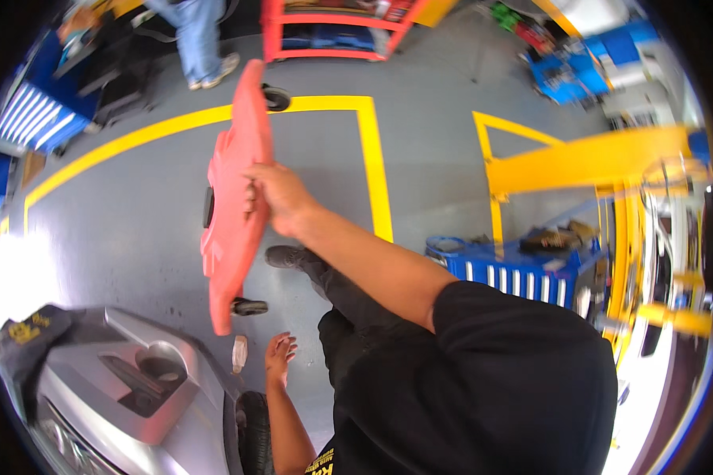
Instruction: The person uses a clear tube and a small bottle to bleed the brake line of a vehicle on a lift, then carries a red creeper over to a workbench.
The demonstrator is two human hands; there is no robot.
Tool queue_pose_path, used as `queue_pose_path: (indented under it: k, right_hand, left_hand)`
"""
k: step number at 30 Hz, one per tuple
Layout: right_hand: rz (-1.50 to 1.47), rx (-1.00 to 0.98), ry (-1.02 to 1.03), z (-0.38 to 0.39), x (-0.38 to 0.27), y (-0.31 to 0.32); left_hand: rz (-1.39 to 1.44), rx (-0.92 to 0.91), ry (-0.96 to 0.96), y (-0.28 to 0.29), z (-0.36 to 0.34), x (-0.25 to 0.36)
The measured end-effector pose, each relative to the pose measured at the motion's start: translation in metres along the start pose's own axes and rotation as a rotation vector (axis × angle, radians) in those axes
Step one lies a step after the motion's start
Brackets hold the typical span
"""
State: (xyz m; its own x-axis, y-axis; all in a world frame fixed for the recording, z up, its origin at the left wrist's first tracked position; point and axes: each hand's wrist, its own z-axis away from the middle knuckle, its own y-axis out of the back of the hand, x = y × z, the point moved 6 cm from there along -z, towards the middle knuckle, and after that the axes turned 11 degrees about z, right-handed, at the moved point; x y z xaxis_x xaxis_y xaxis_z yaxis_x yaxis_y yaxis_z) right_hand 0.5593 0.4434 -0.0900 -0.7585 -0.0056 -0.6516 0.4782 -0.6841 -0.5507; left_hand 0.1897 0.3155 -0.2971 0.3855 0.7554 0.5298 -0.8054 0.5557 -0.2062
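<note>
My right hand (271,198) grips the edge of a red mechanic's creeper (239,174) near its middle, fingers curled over the side. The creeper is tilted up on its side, so it looks narrow. Black casters (276,98) stick out at its upper and lower ends on the side toward me. Whether it touches the floor, I cannot tell. Lower down, my left hand (280,358) holds nothing, its fingers loosely bent and apart. It hangs beside a car's tyre (253,434), below the creeper's near end.
A silver car front (135,388) with a dark cover (28,336) fills the lower left. Yellow lines (375,170) mark the grey floor. At right stand a blue tool cabinet (515,273) and a yellow lift arm (586,162). A red cart (333,43) and another person's legs (198,43) are at the back.
</note>
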Motion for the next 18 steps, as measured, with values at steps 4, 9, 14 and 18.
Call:
queue_pose_path:
  k: [4, 9, 14, 18]
  right_hand:
    - [-0.044, 0.147, 0.145, 0.047, -0.045, 0.022]
    - [0.115, 0.134, 0.310, 0.054, -0.121, 0.052]
    - [0.343, 0.254, 0.285, 0.109, -0.187, 0.121]
    - [0.711, 0.256, 0.243, 0.161, -0.224, 0.192]
  left_hand:
    - [-0.009, 0.045, 0.065, 0.003, 0.038, -0.043]
    - [-0.097, 0.095, 0.306, 0.014, 0.089, -0.110]
    - [-0.283, 0.032, 0.364, 0.009, 0.109, -0.119]
    - [-0.311, 0.040, 0.292, 0.005, 0.063, -0.083]
